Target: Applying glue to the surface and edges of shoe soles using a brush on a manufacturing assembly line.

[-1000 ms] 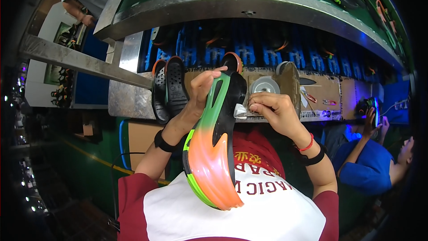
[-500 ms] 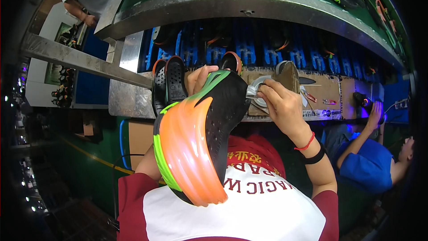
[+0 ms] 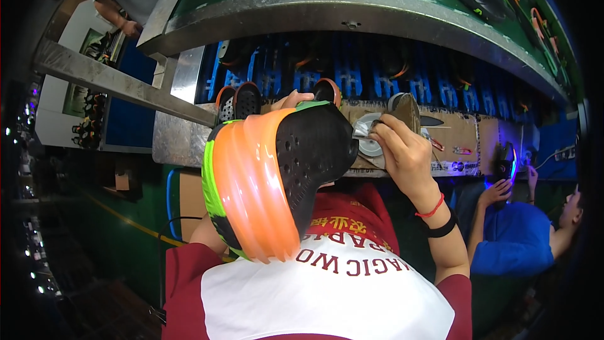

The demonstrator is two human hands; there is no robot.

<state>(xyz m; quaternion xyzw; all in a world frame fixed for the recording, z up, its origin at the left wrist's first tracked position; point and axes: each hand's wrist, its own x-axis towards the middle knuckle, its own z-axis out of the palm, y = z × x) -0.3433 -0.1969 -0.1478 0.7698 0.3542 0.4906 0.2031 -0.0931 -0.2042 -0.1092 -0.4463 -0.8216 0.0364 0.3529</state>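
Fingers of the right hand (image 3: pixel 406 148) are pinched together on a small white scrap (image 3: pixel 363 127), right of centre in the frame, and it's up against the narrow tip of the shoe piece, or very near it; contact is hard to call from this angle. Over to the left hand (image 3: pixel 292 99), upper middle: its fingers curl round the far end, closed on the shoe piece (image 3: pixel 267 170), most of the grip hidden behind it. What a spread of colour, too, that piece filling the centre-left, tilted, orange band toward the lower left, black perforated face turned to the right!

Now for the finesse. A firm left grip matters most, because the long orange end hangs unsupported and could swing under pressure. The pinch should be close to the scrap's edge, with light, even strokes along the rim, fingertips clear of the glossy band. Watch the white dish (image 3: pixel 370 149) just beneath the right fingers: a dropped wrist could knock it on the cardboard-covered bench (image 3: pixel 462 135).
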